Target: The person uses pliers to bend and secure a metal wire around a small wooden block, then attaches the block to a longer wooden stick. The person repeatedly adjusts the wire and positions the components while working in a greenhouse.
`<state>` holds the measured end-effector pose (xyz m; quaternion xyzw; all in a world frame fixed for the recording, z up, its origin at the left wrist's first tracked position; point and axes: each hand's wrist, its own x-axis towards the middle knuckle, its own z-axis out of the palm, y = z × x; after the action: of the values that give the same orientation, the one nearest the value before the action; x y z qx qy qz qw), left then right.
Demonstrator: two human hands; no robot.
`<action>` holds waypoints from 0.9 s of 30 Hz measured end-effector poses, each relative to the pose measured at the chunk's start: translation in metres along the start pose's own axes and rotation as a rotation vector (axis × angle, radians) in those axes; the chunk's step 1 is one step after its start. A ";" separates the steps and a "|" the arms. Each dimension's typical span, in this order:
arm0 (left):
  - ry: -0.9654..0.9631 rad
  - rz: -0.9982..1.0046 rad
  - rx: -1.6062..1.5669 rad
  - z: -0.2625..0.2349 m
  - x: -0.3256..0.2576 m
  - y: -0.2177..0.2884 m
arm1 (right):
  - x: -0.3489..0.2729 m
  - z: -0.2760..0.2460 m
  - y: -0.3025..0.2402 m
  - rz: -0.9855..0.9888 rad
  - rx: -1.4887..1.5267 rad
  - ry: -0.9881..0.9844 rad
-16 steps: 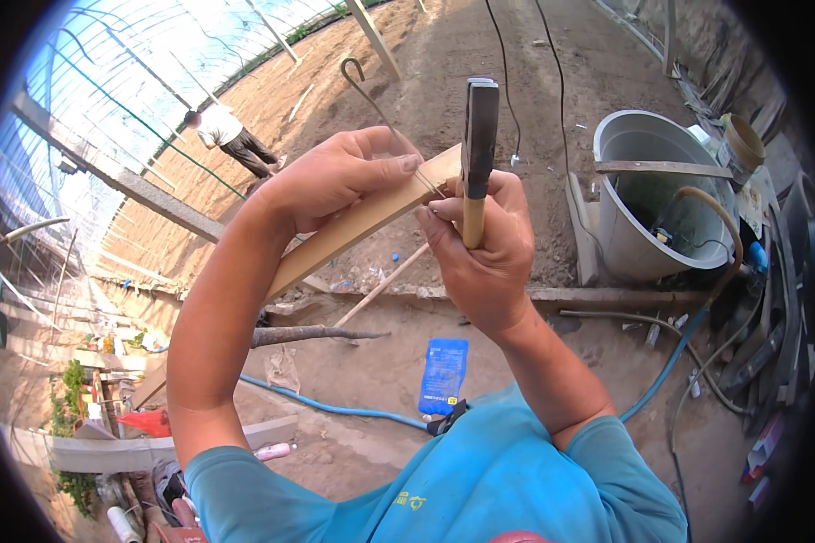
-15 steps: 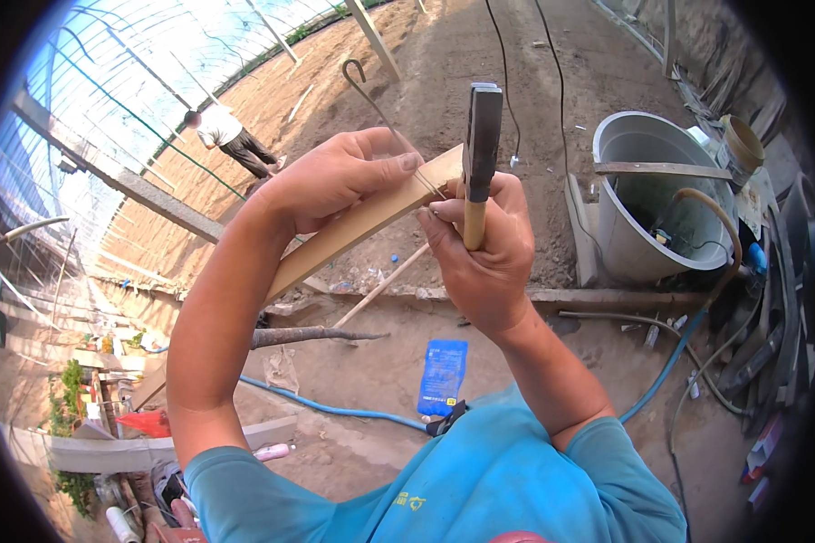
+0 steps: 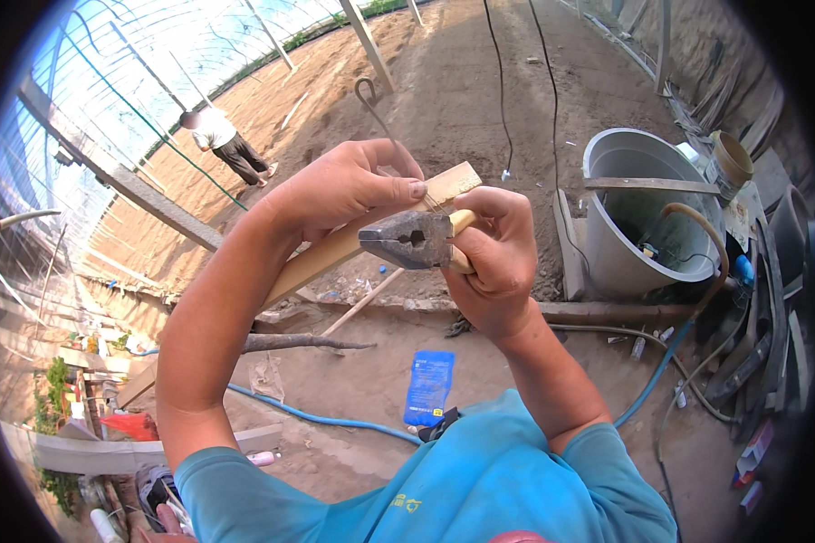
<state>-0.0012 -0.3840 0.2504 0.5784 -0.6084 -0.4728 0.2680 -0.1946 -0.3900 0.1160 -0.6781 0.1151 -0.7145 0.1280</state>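
Observation:
My left hand (image 3: 353, 188) is closed on a thin metal wire (image 3: 369, 98), the thumb pressing it beside a pale wooden strip (image 3: 319, 264). A hooked bend tops the wire, which sticks up above my fingers. The strip runs from under my left forearm up to its free end between my hands. My right hand (image 3: 496, 253) grips a pair of pliers (image 3: 404, 241) by the yellow handles. Their dark jaws point left, below the wire and in front of the strip. Whether the pliers touch the wire, I cannot tell.
A large grey tub (image 3: 614, 240) with a board (image 3: 652, 185) across its rim stands at right. A blue hose (image 3: 321, 417) crosses the ground, near a blue packet (image 3: 429, 387). A branch (image 3: 290, 342) juts from the left. Another person (image 3: 225, 145) stands far off at left.
My right hand has turned the pliers: their head, pointing up before, now lies to the left with the jaw face showing. My left hand keeps its hold on the wire.

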 end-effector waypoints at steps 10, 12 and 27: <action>0.045 0.023 0.113 -0.008 0.000 -0.011 | 0.011 -0.019 -0.008 0.285 0.127 -0.040; 0.055 -0.015 0.088 -0.006 -0.001 -0.007 | 0.001 -0.015 -0.010 0.501 0.188 0.048; 0.054 -0.006 0.067 -0.005 0.000 0.002 | -0.012 0.031 -0.025 0.869 0.373 0.180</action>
<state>0.0024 -0.3851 0.2539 0.6015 -0.6148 -0.4369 0.2634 -0.1637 -0.3626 0.1149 -0.4682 0.2684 -0.6591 0.5238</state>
